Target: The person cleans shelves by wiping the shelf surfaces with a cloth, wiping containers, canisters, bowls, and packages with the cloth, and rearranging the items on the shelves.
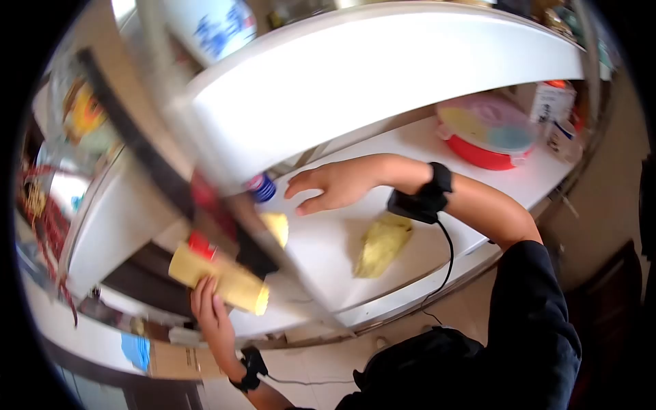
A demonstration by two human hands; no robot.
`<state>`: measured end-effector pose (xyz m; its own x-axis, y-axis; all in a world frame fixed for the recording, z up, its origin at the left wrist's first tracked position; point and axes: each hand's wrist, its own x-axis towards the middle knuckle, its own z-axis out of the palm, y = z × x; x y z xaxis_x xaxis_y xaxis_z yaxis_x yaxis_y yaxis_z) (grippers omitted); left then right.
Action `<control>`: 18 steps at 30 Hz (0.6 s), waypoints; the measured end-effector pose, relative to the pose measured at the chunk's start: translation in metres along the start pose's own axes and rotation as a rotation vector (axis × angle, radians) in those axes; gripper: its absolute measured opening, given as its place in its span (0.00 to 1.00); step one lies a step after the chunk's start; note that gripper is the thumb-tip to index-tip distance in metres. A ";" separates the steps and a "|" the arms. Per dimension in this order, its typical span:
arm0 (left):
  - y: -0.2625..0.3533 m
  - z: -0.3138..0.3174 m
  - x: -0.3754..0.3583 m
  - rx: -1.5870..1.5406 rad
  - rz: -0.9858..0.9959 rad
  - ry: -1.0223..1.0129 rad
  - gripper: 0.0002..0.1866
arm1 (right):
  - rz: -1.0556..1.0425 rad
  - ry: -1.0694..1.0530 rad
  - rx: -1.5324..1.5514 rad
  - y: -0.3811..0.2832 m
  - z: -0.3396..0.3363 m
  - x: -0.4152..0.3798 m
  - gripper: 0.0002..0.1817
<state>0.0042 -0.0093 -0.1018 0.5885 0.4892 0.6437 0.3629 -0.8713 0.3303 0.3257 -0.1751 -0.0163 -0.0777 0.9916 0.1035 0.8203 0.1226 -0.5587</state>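
My left hand (210, 305), at the lower left, is wrapped round a long yellow roll (229, 280) with a red patch on its upper side. Over the white shelf (328, 253) my right hand (333, 187) reaches left, its fingers apart and nothing in them. Just left of its fingertips stands a blue can (261, 188). Another yellow piece (276, 227) shows below the can, partly hidden by the shelf's upright. A crumpled yellow-green cloth or packet (383, 246) lies on the shelf below my right wrist.
A red round box with a clear lid (486, 133) sits at the shelf's right, beside a white cup (564, 140). A metal upright (253, 225) crosses between my hands. Above is a broad white shelf front (383, 75). A cardboard box (174, 360) is at the lower left.
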 end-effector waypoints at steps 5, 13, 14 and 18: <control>0.012 0.005 -0.008 -0.084 -0.109 0.067 0.14 | 0.600 0.361 -0.334 0.033 -0.053 -0.177 0.23; -0.008 0.041 -0.019 0.021 -0.089 0.289 0.11 | 1.226 1.083 -0.028 0.155 -0.060 -0.385 0.30; -0.012 0.041 -0.020 0.048 -0.091 0.252 0.11 | 1.193 1.175 0.154 0.160 -0.053 -0.385 0.32; -0.009 0.042 -0.025 0.126 -0.094 0.298 0.11 | 1.031 1.299 0.544 0.181 -0.042 -0.379 0.27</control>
<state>0.0169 -0.0120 -0.1502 0.3182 0.5179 0.7940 0.5026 -0.8024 0.3219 0.5273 -0.5301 -0.1225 0.9980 0.0244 -0.0577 -0.0511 -0.2145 -0.9754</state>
